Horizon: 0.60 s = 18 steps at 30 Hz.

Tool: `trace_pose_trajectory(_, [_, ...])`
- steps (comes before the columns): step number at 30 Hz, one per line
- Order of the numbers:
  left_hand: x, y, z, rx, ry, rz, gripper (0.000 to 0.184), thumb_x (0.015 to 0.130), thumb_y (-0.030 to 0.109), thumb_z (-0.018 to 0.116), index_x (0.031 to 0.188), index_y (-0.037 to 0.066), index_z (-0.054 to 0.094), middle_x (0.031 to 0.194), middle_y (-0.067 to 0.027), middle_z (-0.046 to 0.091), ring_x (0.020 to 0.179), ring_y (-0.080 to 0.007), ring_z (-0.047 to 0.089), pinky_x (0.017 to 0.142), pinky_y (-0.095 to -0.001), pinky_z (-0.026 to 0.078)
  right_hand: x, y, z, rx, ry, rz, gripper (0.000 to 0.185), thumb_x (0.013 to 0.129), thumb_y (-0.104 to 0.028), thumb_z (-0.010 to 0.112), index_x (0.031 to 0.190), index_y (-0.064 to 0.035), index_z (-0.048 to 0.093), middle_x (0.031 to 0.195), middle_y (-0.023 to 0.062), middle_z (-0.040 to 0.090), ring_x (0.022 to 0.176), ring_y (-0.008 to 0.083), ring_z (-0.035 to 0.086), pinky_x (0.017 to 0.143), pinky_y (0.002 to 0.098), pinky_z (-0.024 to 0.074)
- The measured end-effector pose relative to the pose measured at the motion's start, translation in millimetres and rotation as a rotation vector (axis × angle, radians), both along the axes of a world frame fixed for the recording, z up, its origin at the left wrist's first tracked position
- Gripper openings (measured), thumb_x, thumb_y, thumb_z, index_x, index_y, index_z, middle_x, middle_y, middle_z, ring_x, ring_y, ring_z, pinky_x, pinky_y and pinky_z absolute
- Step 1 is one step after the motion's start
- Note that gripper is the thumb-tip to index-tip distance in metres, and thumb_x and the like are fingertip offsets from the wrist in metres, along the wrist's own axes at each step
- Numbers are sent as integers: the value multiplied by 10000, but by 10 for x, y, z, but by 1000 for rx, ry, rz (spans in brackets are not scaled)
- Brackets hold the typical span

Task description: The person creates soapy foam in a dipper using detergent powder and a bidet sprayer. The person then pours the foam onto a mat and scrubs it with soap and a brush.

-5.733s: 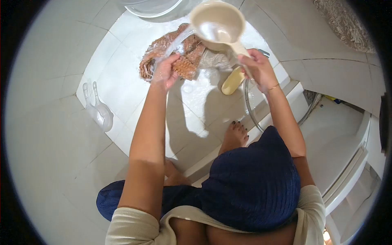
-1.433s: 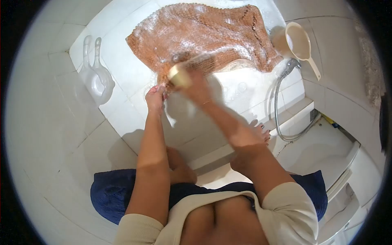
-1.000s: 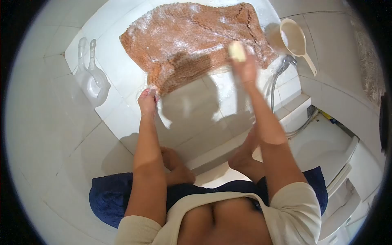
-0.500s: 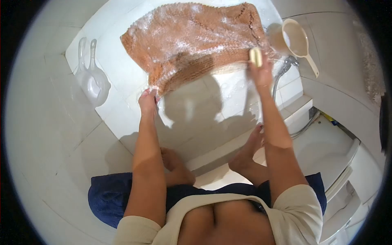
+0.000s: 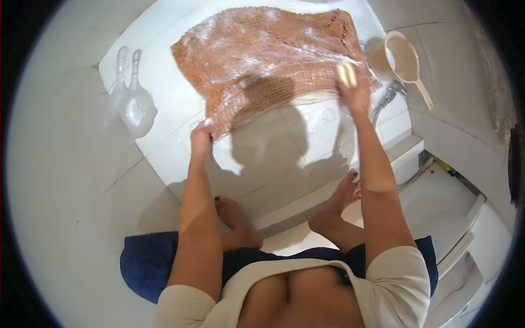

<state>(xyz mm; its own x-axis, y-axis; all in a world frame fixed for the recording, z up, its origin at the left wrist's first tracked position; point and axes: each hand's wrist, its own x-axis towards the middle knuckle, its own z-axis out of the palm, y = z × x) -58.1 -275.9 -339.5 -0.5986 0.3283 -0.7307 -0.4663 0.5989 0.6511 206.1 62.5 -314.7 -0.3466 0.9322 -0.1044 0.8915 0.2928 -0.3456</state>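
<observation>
An orange-brown bath mat (image 5: 268,46) lies spread on the white tiled floor, wet and streaked with white suds. My left hand (image 5: 202,138) pinches its near left corner. Over on the mat's right side, my right hand (image 5: 355,93) is closed round a cream scrub brush (image 5: 346,74), which is slightly blurred and rests against or just above the mat. The brush's underside is hidden.
Two white dippers (image 5: 135,112), one inside the other, lie at the left wall. A beige dipper (image 5: 402,57) stands at the right, near a shower head (image 5: 391,93) with its hose. A toilet (image 5: 437,202) is at the lower right, and a low ledge runs before my feet.
The whole view has shifted a little. My right hand with the brush has moved slightly away from me over the mat. My left hand keeps its hold on the corner.
</observation>
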Motion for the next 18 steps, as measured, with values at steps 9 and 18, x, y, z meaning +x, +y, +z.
trace_pose_trajectory(9, [387,-189,88,-501,878,-476,267,827,279,565,931,44,636,830,-102,571,826,-259,552,704,-356,419,-84,-896,146,9,236,-385,572,716,-338,697,1170,-63,485,1047,156,568,934,311,572,806,408,451])
trace_pose_trajectory(18, [-67,-7,339,-842,653,-622,288,798,374,547,906,144,683,955,-78,617,963,-262,552,818,-455,337,-1791,-1895,130,-556,31,892,552,724,-408,650,1220,-219,501,1019,148,566,955,304,565,810,438,460])
